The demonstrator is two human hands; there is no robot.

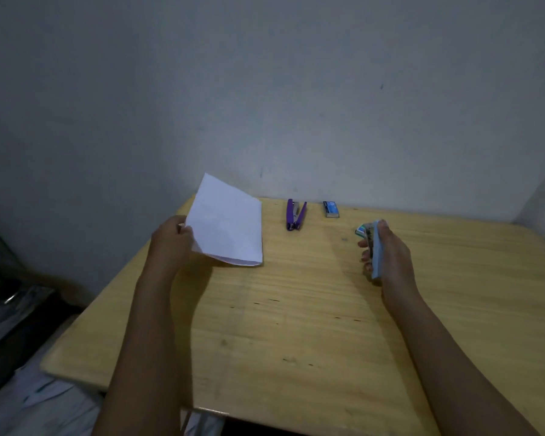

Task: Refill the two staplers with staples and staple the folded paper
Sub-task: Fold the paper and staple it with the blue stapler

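Observation:
My left hand (172, 239) grips the left edge of the folded white paper (228, 223), whose far side is lifted off the table while its near fold rests on the wood. My right hand (387, 253) is closed around a light blue stapler (376, 250) held nearly on end above the table. A purple stapler (295, 214) lies hinged open near the wall. A small blue staple box (331, 209) sits to its right. A green-and-white staple box (361, 230) lies just beyond my right fingertips, partly hidden by the stapler.
The yellow wooden table (296, 325) stands against a grey wall. Its left edge runs diagonally, with dark clutter and cloth on the floor beyond it at the left.

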